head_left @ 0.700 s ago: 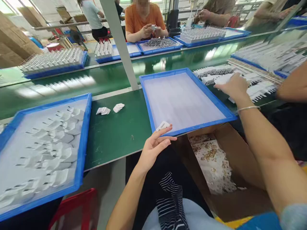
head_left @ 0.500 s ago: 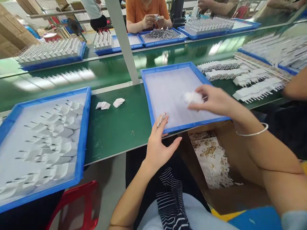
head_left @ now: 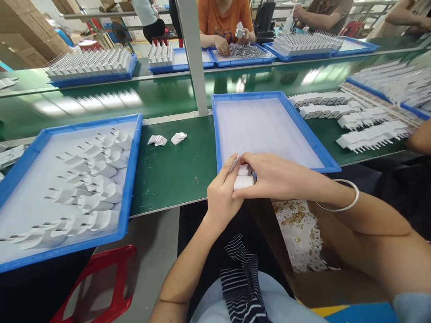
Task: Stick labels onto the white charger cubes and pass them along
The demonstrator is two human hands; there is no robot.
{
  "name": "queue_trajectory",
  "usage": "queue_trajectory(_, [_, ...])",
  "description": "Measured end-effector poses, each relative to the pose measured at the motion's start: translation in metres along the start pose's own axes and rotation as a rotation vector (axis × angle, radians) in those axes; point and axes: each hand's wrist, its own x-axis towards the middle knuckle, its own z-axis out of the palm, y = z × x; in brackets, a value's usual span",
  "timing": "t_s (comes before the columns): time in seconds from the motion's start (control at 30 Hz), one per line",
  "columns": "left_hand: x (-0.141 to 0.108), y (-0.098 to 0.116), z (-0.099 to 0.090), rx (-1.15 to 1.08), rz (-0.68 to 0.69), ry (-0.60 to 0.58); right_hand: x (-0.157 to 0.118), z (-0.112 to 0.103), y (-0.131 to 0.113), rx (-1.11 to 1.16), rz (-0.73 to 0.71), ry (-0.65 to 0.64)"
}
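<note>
I'm gripping white plug housings (head_left: 244, 183) in the curled right hand (head_left: 269, 177) by the blue-rimmed tray (head_left: 262, 121), half-closed left hand (head_left: 222, 195) pinching a thin piece (head_left: 233, 164); handling seemingly midway, pinned units (head_left: 103, 168) rowed in the left tray (head_left: 133, 179).

We see two smooth white blocks (head_left: 244, 182), side by side and partly hidden, held between the left hand (head_left: 224, 193) and the right hand (head_left: 272, 177); we note one thin flat piece (head_left: 233, 164), tilted on edge, between the left fingers.
</note>
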Motion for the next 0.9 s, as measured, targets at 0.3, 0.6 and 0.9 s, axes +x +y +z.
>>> queue_trajectory(0.3, [-0.012, -0.005, -0.022, -0.066, -0.073, -0.083, 0.008, 0.002, -0.013, 0.023, 0.053, -0.076])
queue_trajectory(0.6, [-0.01, -0.012, -0.022, -0.136, -0.203, 0.003, -0.002, 0.021, -0.001, 0.158, -0.009, 0.056])
queue_trajectory(0.9, [-0.012, -0.005, -0.021, 0.005, -0.115, -0.061, -0.005, 0.036, -0.004, 0.116, 0.028, 0.16])
